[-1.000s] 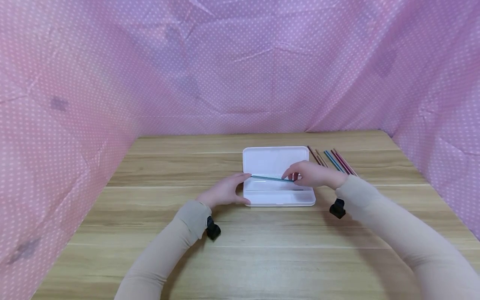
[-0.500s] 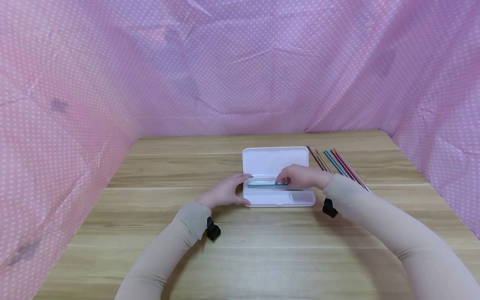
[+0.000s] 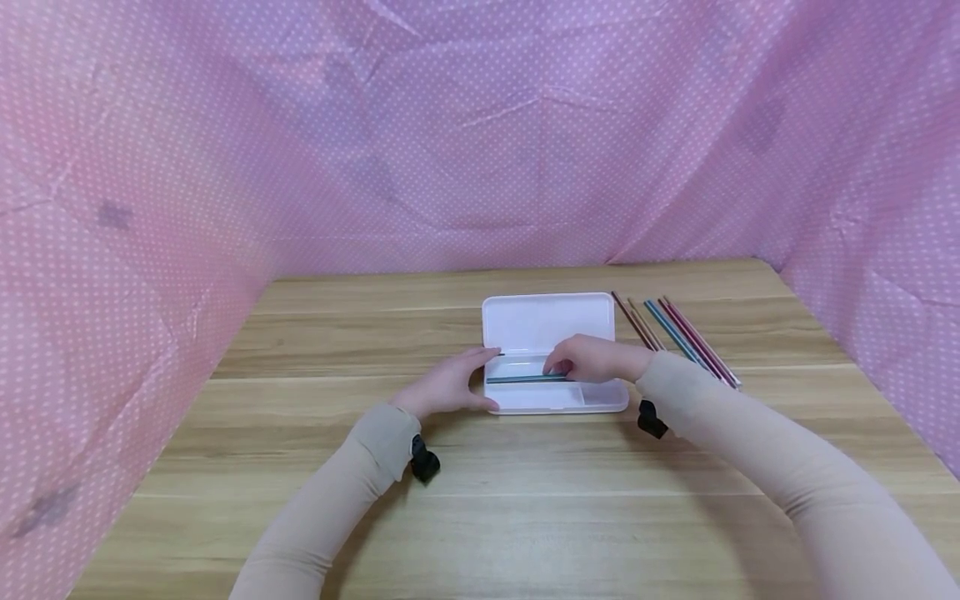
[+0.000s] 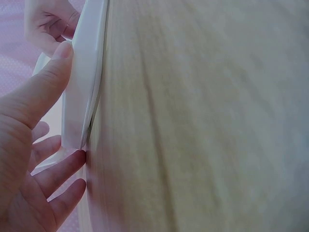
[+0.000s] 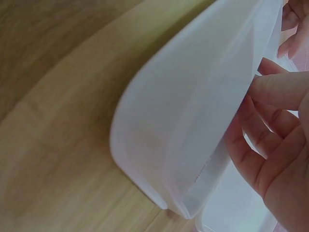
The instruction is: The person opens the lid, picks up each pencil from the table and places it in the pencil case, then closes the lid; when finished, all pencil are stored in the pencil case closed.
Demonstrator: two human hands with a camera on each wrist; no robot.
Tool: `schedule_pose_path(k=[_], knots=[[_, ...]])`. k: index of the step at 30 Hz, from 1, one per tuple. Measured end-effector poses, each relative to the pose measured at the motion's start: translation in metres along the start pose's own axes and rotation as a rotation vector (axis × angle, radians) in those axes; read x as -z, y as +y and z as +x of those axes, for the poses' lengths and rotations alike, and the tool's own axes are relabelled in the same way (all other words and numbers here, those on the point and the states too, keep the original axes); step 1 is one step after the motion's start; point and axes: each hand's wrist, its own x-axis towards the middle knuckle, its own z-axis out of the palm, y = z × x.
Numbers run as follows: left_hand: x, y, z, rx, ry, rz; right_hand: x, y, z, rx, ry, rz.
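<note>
A white pencil case (image 3: 546,322) lies open on the table, lid laid back, with a long compartment behind a narrower front one. My left hand (image 3: 447,383) holds its left end, thumb at the front corner and fingers toward the hinge. In the left wrist view that thumb rests on the case's front wall (image 4: 83,87). Reaching into the rear compartment, my right hand (image 3: 592,358) pinches a slim teal pencil (image 3: 525,379) lying lengthwise along the divider. The pencil's right end is hidden by the fingers. A small dark tip shows beside my left fingertips.
Several more slim pencils in brown, teal and dark pink (image 3: 678,333) lie slanted on the wooden table (image 3: 480,508), right of the case and partly behind my right sleeve (image 3: 735,417). A pink dotted cloth (image 3: 480,150) hangs around the table's back and sides.
My right hand has moved left and lowered the teal pencil from above the hinge side down into the rear compartment, toward the divider. The left hand has stayed on the case.
</note>
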Motion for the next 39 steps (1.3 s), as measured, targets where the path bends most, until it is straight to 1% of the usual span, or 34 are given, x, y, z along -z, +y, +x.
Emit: schedule_pose_path(k=[9, 15, 20, 23, 27, 30, 34, 39], knots=[[0.001, 0.001, -0.001, -0.014, 0.002, -0.012, 0.0, 0.001, 0.002, -0.029, -0.02, 0.015], [0.0, 0.0, -0.001, -0.012, 0.001, -0.002, 0.003, 0.0, 0.0, -0.036, 0.0, 0.019], [-0.001, -0.001, 0.0, -0.005, -0.005, -0.001, 0.006, 0.0, -0.004, -0.045, 0.03, 0.031], [-0.001, -0.001, 0.0, -0.009, -0.002, 0.0, 0.008, 0.0, -0.007, -0.016, 0.057, 0.032], [-0.002, -0.001, 0.0, -0.005, -0.002, -0.001, 0.013, 0.001, -0.013, -0.003, 0.092, 0.02], [-0.002, -0.001, 0.0, -0.001, -0.003, -0.002, 0.017, 0.003, -0.018, -0.026, 0.11, 0.024], [-0.002, -0.001, 0.0, -0.001, -0.003, 0.0, 0.021, 0.008, -0.024, -0.04, 0.134, 0.032], [-0.002, -0.001, 0.0, 0.006, -0.005, 0.001, 0.023, 0.017, -0.035, -0.031, 0.176, 0.014]])
